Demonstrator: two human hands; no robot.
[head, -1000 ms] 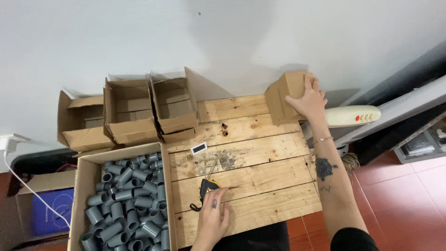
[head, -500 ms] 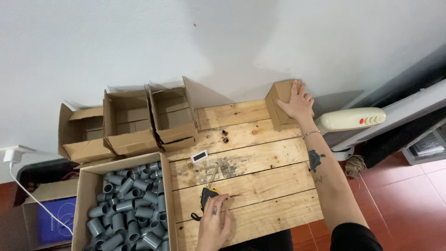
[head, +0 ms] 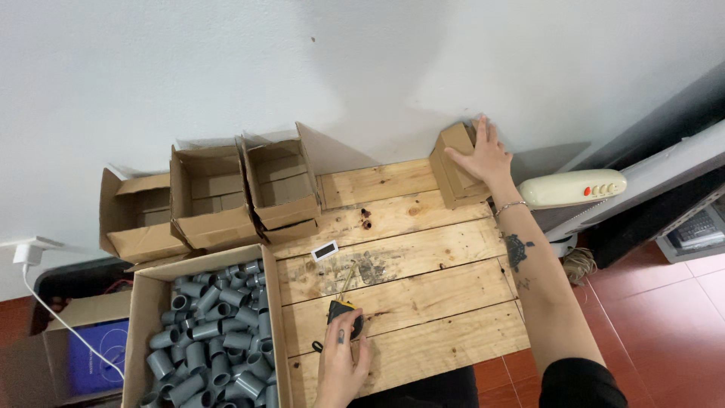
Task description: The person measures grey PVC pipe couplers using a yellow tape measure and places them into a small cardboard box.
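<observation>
Reaching across the wooden table [head: 423, 272], the right hand [head: 483, 155] is pressing a small folded cardboard box [head: 453, 170] against the white wall [head: 302, 68] at the table's far right corner. Fingers spread flat over the box's top and side, thumb along its near face. A second ago the box was lifted and tilted above the corner; half a second ago it was lower; now it is sitting on the planks, touching the wall.

Left hand [head: 341, 359] is resting at the near edge on a yellow-and-black tape measure [head: 341, 311], fingers curled loosely over it, a short length of blade sticking out toward the middle of the table. Its place is hardly differing from the earlier frames.

Three open cardboard boxes [head: 219, 200] are standing in a row at far left. A larger carton of grey pipe couplings [head: 211, 332] is lying just beside the left hand. A small white tag [head: 325, 250] is lying mid-table.
</observation>
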